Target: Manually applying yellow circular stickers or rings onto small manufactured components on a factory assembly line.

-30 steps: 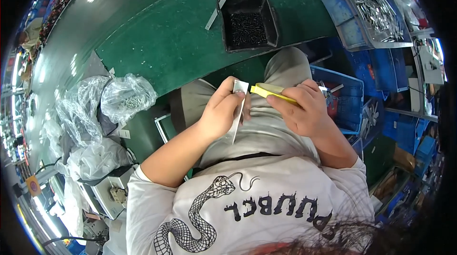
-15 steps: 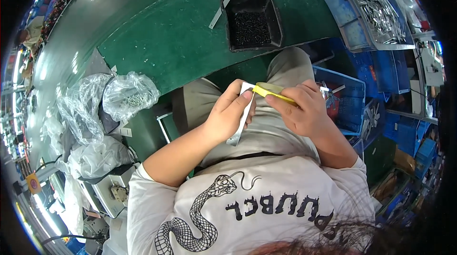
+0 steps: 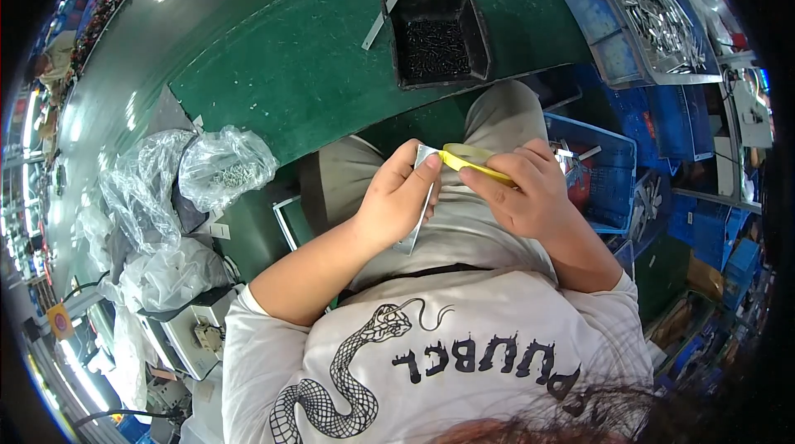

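Over my lap, my left hand is closed on a flat silver metal strip, thumb pressed near its upper end. My right hand grips a roll of yellow tape by its near side. The tape's far edge meets the top of the strip beside my left thumb. Most of the strip's middle is covered by my left fingers.
A black bin of small dark parts stands on the green table, a metal strip leaning beside it. Plastic bags lie at left. Blue crates and a tray of metal pieces stand at right.
The strip has turned slightly in my left hand, and my left thumb now lies over the spot where the tape meets it. My right hand has barely moved.
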{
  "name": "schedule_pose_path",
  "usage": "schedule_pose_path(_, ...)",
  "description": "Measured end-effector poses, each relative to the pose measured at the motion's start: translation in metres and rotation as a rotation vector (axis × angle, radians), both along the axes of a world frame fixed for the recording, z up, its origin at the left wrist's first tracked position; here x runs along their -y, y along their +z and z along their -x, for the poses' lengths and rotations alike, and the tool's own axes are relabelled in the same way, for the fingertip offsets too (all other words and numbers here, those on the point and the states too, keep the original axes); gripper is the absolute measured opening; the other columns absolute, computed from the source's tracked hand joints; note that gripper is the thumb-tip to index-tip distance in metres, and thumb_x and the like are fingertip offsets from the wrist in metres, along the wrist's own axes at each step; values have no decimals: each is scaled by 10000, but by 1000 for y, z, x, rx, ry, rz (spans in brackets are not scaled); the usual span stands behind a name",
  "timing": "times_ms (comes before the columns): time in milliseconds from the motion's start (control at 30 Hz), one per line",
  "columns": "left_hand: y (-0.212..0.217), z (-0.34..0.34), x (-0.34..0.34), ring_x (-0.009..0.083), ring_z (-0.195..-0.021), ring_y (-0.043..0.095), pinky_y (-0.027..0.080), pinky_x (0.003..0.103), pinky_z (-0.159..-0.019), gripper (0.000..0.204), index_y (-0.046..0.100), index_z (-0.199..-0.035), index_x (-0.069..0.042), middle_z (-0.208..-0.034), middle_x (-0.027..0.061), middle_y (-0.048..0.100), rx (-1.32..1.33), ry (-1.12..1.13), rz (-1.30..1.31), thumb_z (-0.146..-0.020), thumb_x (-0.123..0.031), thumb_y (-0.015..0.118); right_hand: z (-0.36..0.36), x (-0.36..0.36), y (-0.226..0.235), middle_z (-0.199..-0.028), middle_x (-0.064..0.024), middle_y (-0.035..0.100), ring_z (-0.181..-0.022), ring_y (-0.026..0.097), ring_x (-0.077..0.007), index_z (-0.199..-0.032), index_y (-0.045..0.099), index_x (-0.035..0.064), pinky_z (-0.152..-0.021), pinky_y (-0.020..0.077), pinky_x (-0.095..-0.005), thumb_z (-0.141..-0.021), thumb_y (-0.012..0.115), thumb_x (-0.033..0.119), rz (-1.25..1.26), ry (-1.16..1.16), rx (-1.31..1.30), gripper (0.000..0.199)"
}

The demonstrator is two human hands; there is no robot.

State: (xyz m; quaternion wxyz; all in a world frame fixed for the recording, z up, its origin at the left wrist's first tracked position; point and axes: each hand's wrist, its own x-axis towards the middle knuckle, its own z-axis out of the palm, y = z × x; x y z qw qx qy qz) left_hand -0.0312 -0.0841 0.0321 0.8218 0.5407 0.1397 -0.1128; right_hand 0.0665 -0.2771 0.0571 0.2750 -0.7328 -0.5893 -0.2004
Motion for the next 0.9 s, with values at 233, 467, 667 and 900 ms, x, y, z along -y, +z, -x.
schedule_pose_path(233, -2, 0, 0, 71, -610, 502, 448, 235, -528, 204, 480, -916, -69, -702, 2, 525, 37, 34, 47, -1042, -229, 468, 1, 0, -3, -887, 35, 562, -663, 519, -115, -1148, 713, 218, -670, 376, -291, -738, 702, 172, 2, -19, 27, 413)
schedule_pose_path(467, -1, -1, -3, 89, -598, 509, 432, 246, -519, 191, 475, -893, -69, -683, 17, 533, 22, 15, 66, -1040, -186, 441, 1, 0, -3, -890, 41, 564, -643, 502, -106, -1129, 723, 220, -670, 372, -286, -734, 702, 185, -3, -20, 49, 397)
schedule_pose_path(667, -2, -2, -6, 104, -553, 477, 420, 259, -511, 175, 469, -893, -73, -675, 27, 532, 47, 4, 129, -1032, -169, 423, 0, 1, 0, -896, 54, 562, -630, 486, -95, -1114, 728, 225, -660, 354, -282, -743, 695, 204, 8, -11, 78, 373)
schedule_pose_path(900, -2, -2, -7, 147, -512, 461, 400, 277, -474, 179, 445, -870, -74, -585, 49, 471, 57, -6, 290, -1018, -170, 420, 1, 2, 4, -872, 67, 550, -619, 475, -91, -1106, 727, 242, -660, 345, -285, -750, 693, 210, 31, -20, 85, 360)
